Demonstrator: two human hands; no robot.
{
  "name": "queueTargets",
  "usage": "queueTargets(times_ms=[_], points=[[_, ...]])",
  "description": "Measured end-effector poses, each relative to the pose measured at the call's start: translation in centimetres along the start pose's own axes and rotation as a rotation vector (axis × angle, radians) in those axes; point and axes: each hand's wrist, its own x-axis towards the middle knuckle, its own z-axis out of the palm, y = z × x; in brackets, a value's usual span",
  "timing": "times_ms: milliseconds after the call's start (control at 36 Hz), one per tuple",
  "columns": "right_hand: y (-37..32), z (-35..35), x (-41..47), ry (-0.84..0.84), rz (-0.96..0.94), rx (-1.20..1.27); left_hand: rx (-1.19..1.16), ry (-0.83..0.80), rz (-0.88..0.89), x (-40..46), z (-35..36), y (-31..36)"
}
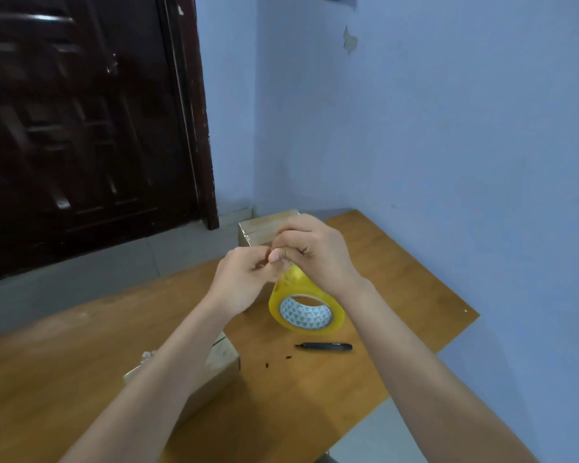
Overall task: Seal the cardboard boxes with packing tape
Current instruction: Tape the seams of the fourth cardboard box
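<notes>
Tape (306, 307) hung above table (415, 295), just nearer than far box (264, 228). Both hands at roll's top: right hand (315, 252) pinched roll, left hand (244, 279) pinched tape end. Near box (214, 372) lay below left forearm.

Both bare forearms reach forward from the lower edge of the view and converge just above the tape roll (306, 307). The left hand (244, 279) is raised to the left of the roll's top, its wrist bent slightly, its fingers (259, 259) curled inward with the tips gathered toward the right hand. The right hand (315, 250) sits higher, directly above the roll, back of the hand facing up, knuckles arched and fingers folded down. Its thumb tip points left and meets the left hand's fingertips. The two hands touch there, pinching at something too small to make out at the roll's upper edge.
</notes>
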Motion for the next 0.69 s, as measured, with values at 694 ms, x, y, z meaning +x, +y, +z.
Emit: queueTargets(times_ms=[694], points=[[-1.4, 2.1, -8.5, -0.345, 0.73, 0.847, -0.315, 0.277, -0.24, -2.4, 0.0, -3.3]])
